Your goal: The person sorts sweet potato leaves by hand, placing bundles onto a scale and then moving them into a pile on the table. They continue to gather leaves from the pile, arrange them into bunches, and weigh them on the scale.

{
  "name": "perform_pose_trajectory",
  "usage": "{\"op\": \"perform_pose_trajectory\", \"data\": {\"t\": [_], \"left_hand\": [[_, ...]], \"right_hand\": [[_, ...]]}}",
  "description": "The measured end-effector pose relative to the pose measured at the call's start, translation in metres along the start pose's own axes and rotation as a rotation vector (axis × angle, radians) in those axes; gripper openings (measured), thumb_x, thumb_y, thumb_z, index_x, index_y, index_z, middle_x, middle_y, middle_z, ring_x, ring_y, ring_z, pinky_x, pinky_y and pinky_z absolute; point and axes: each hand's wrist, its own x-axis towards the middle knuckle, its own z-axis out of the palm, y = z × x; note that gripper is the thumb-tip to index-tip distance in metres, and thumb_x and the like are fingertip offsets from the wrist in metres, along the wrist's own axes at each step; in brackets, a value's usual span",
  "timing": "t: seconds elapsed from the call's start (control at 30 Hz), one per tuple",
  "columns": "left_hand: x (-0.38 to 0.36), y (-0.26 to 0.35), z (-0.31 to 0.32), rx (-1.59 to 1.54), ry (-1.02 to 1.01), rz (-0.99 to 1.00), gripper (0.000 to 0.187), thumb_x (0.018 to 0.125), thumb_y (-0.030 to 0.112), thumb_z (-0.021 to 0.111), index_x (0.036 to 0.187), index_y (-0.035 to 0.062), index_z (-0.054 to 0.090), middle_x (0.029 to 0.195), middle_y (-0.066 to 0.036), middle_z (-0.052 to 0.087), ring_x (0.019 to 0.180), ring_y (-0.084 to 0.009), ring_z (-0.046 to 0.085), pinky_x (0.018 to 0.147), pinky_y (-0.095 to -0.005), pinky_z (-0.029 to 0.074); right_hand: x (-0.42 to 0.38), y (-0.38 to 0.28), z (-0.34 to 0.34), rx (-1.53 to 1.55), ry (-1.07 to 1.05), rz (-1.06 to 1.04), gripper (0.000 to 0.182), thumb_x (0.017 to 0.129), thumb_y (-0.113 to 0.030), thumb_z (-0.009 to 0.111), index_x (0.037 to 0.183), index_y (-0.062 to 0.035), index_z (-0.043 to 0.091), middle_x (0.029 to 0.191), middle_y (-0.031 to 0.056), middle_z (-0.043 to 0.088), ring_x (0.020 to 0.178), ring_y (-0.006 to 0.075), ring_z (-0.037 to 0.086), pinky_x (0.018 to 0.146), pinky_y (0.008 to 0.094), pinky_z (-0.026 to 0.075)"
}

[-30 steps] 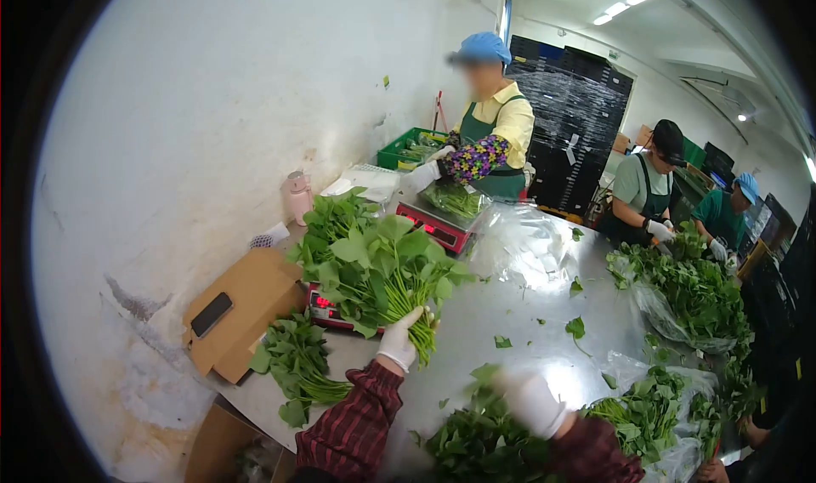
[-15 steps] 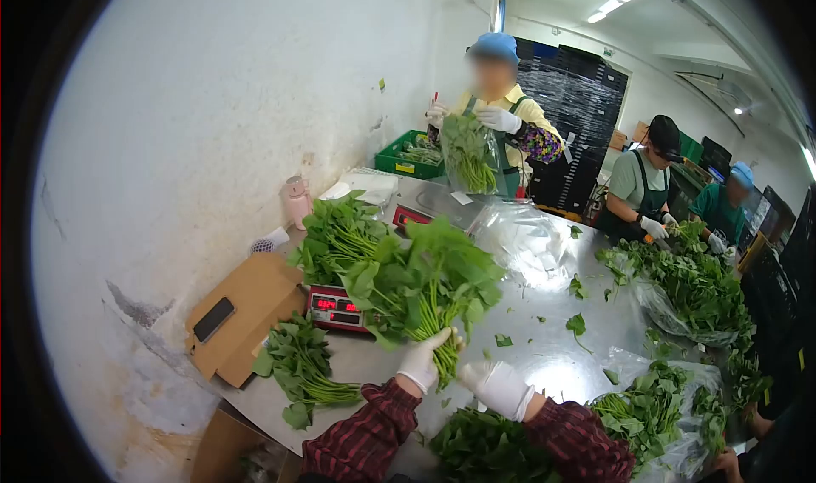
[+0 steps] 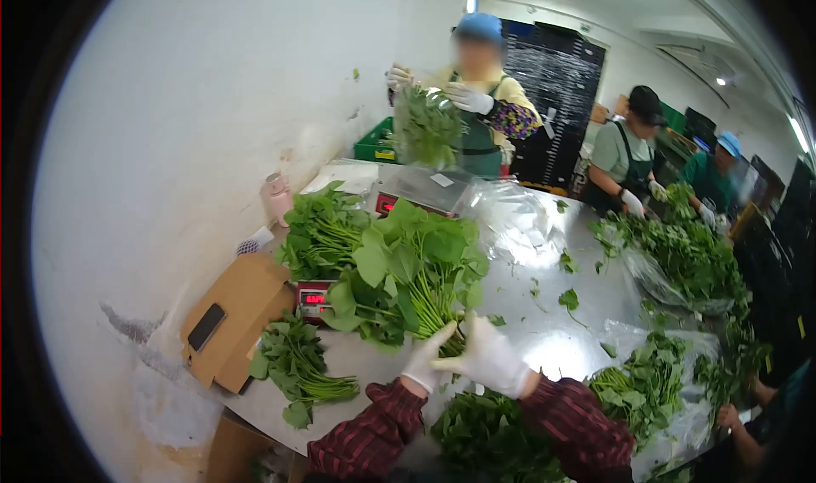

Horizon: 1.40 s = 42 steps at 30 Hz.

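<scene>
Both my hands wear white gloves below plaid sleeves. My left hand (image 3: 427,357) grips the stems of a big bunch of leafy greens (image 3: 408,270), held just above the steel table (image 3: 527,330). My right hand (image 3: 489,360) is pressed against the same stems from the right, fingers wrapped over them. The bunch's leaves fan out toward the red scale (image 3: 313,298). A heap of greens (image 3: 489,436) lies right below my hands.
A small bunch (image 3: 297,368) lies left by a cardboard box (image 3: 229,317) with a phone on it. More greens (image 3: 323,228) sit behind the scale. A person across lifts a bagged bunch (image 3: 425,126). Two other people sort greens (image 3: 680,253) at right. Plastic bags (image 3: 514,219) lie mid-table.
My right hand came up from the heap and joined my left on the stems. The bunch shifted right, off the scale. The person across lifted a bagged bunch from their scale.
</scene>
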Motion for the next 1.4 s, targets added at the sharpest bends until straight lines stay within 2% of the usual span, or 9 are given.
{"op": "perform_pose_trajectory", "data": {"t": [0.27, 0.47, 0.7, 0.83, 0.93, 1.0, 1.13, 1.3, 1.4], "left_hand": [[-0.019, -0.007, -0.046, -0.307, -0.07, -0.218, 0.045, 0.09, 0.011, 0.053, 0.132, 0.0033, 0.041, 0.126, -0.011, 0.05, 0.112, -0.024, 0.05, 0.101, -0.0401, 0.037], [-0.029, -0.01, -0.054, 0.061, -0.079, -0.145, 0.061, 0.088, 0.008, 0.055, 0.142, 0.0136, 0.027, 0.135, -0.009, 0.041, 0.12, -0.0257, 0.044, 0.102, -0.0478, 0.033], [-0.046, -0.047, -0.115, 0.001, 0.157, -0.339, 0.037, 0.087, 0.006, 0.054, 0.123, -0.0007, 0.05, 0.12, -0.011, 0.056, 0.114, -0.0257, 0.051, 0.101, -0.0421, 0.037], [-0.092, -0.054, -0.141, 0.552, 0.126, -0.279, 0.031, 0.085, 0.008, 0.056, 0.116, 0.0018, 0.057, 0.115, -0.012, 0.059, 0.111, -0.0294, 0.053, 0.101, -0.0393, 0.037], [-0.108, -0.05, -0.194, 1.546, -0.021, 0.235, 0.031, 0.083, 0.01, 0.058, 0.114, 0.0065, 0.061, 0.118, -0.015, 0.056, 0.112, -0.0338, 0.05, 0.1, -0.0436, 0.036], [-0.112, -0.047, -0.212, 1.899, -0.01, 0.42, 0.036, 0.081, 0.01, 0.059, 0.116, 0.0118, 0.061, 0.124, -0.016, 0.051, 0.117, -0.0361, 0.045, 0.1, -0.0494, 0.034], [-0.112, -0.054, -0.216, 1.99, -0.017, 0.469, 0.037, 0.08, 0.015, 0.063, 0.116, 0.014, 0.061, 0.127, -0.017, 0.048, 0.12, -0.038, 0.043, 0.103, -0.052, 0.03], [-0.115, -0.055, -0.222, 1.999, -0.036, 0.395, 0.036, 0.086, 0.016, 0.056, 0.122, 0.0108, 0.057, 0.133, -0.021, 0.045, 0.123, -0.042, 0.039, 0.106, -0.0524, 0.027], [-0.114, -0.051, -0.215, 2.003, -0.036, 0.368, 0.036, 0.085, 0.015, 0.056, 0.12, 0.0103, 0.057, 0.13, -0.021, 0.047, 0.122, -0.0412, 0.04, 0.105, -0.052, 0.029]], "right_hand": [[0.023, 0.033, 0.05, 0.13, -0.302, 0.156, 0.077, 0.059, -0.038, 0.081, 0.108, 0.0107, 0.045, 0.089, 0.0306, 0.06, 0.085, 0.0403, 0.063, 0.072, 0.0396, 0.051], [0.037, 0.069, 0.095, 0.302, -0.298, -0.077, 0.05, 0.063, -0.031, 0.074, 0.091, 0.005, 0.055, 0.081, 0.0252, 0.063, 0.078, 0.0379, 0.064, 0.068, 0.0405, 0.05], [0.034, 0.104, 0.112, -0.023, -0.411, -0.133, 0.022, 0.074, -0.017, 0.059, 0.087, 0.0005, 0.06, 0.078, 0.0246, 0.063, 0.075, 0.0396, 0.063, 0.065, 0.0434, 0.051], [0.012, 0.31, 0.083, -0.17, -0.713, -0.057, 0.037, 0.078, -0.03, 0.062, 0.106, -0.0051, 0.064, 0.092, 0.0169, 0.067, 0.081, 0.0317, 0.064, 0.072, 0.0393, 0.051], [-0.045, 0.529, -0.021, -0.764, -0.697, 0.523, 0.038, 0.082, -0.037, 0.06, 0.107, -0.0088, 0.067, 0.105, 0.0113, 0.067, 0.088, 0.0258, 0.063, 0.083, 0.0382, 0.048], [-0.019, 0.415, -0.106, -0.955, -0.507, 0.845, 0.029, 0.083, -0.028, 0.057, 0.102, -0.0097, 0.069, 0.106, 0.0125, 0.066, 0.094, 0.0288, 0.063, 0.083, 0.04, 0.049], [0.052, 0.315, -0.148, -1.031, -0.277, 0.6, 0.021, 0.08, -0.015, 0.054, 0.089, -0.0058, 0.071, 0.095, 0.0169, 0.068, 0.089, 0.033, 0.065, 0.075, 0.0414, 0.053], [0.187, 0.298, -0.025, -0.715, -0.06, 0.025, 0.017, 0.08, -0.014, 0.055, 0.072, -0.0034, 0.066, 0.071, 0.0178, 0.065, 0.067, 0.0353, 0.065, 0.059, 0.0423, 0.051], [0.259, 0.25, 0.077, -0.223, -0.033, 0.235, 0.024, 0.078, -0.023, 0.059, 0.081, -0.0014, 0.069, 0.087, 0.0226, 0.065, 0.079, 0.036, 0.064, 0.067, 0.0418, 0.052]]}}
